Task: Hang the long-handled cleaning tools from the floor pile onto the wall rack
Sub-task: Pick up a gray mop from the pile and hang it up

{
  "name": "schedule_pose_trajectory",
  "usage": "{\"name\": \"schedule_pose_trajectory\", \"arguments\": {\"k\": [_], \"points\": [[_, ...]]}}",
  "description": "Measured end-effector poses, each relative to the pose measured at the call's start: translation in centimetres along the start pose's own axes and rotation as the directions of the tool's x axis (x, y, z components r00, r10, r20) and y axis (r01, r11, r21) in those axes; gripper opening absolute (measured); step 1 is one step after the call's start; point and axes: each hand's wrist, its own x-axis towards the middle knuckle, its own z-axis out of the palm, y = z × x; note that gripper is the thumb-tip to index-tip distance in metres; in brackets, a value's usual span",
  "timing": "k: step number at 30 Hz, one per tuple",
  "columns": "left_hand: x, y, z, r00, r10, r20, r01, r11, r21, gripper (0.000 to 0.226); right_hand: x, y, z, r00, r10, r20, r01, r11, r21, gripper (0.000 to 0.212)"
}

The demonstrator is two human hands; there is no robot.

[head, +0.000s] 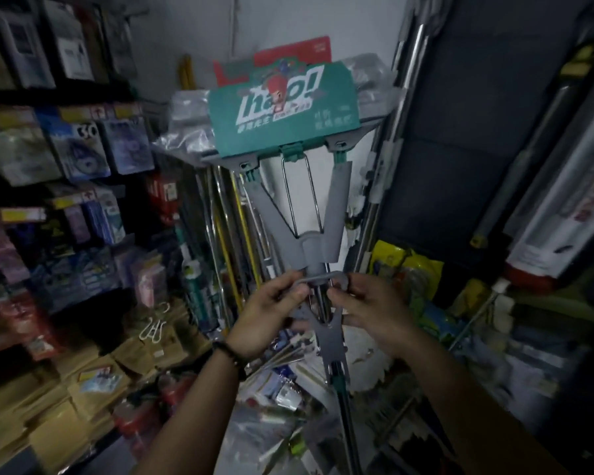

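A sponge mop stands upright before me, head up. Its head (283, 118) is wrapped in a teal printed card and clear plastic. Grey arms form a V down to the grey collar (314, 255); the handle (345, 416) runs down toward the floor. My left hand (271, 313) pinches the left end of the grey squeeze lever (319, 277) just below the collar. My right hand (367, 310) pinches the lever's right end. More long handles (232, 234) stand or hang behind the mop against the white wall; I cannot make out the rack itself.
Shelves of packaged goods (72, 149) fill the left side. Brown parcels (83, 389) and red extinguishers (141, 406) lie low left. A dark panel (477, 132) and steel poles (405, 108) stand to the right, with yellow bags (405, 269) below. Loose packets litter the floor.
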Motion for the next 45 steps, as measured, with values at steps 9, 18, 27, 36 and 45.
{"name": "schedule_pose_trajectory", "arguments": {"k": [9,18,27,36,45], "points": [[7.0,9.7,8.1,0.965,0.136,0.224,-0.139,0.990,-0.006,0.025,-0.9,-10.7,-9.3,0.971,-0.166,-0.172,0.154,0.985,-0.084,0.028],[14.3,20.7,19.3,0.898,0.236,0.371,-0.249,0.968,-0.014,0.027,-0.8,-20.4,-20.8,0.931,-0.252,-0.266,0.254,0.967,-0.026,0.035],[23.0,29.9,31.0,0.834,0.376,0.404,-0.402,0.915,-0.023,0.026,2.4,-28.7,-32.7,0.824,-0.432,-0.367,0.416,0.901,-0.126,0.030],[32.6,35.3,39.9,0.799,0.526,0.292,-0.540,0.841,-0.038,0.024,6.6,-35.1,-41.7,0.743,-0.452,-0.493,0.462,0.880,-0.112,0.017],[40.2,37.5,43.5,0.810,0.485,0.329,-0.489,0.869,-0.077,0.022,12.3,-36.8,-47.1,0.614,-0.455,-0.645,0.403,0.883,-0.239,0.009]]}}
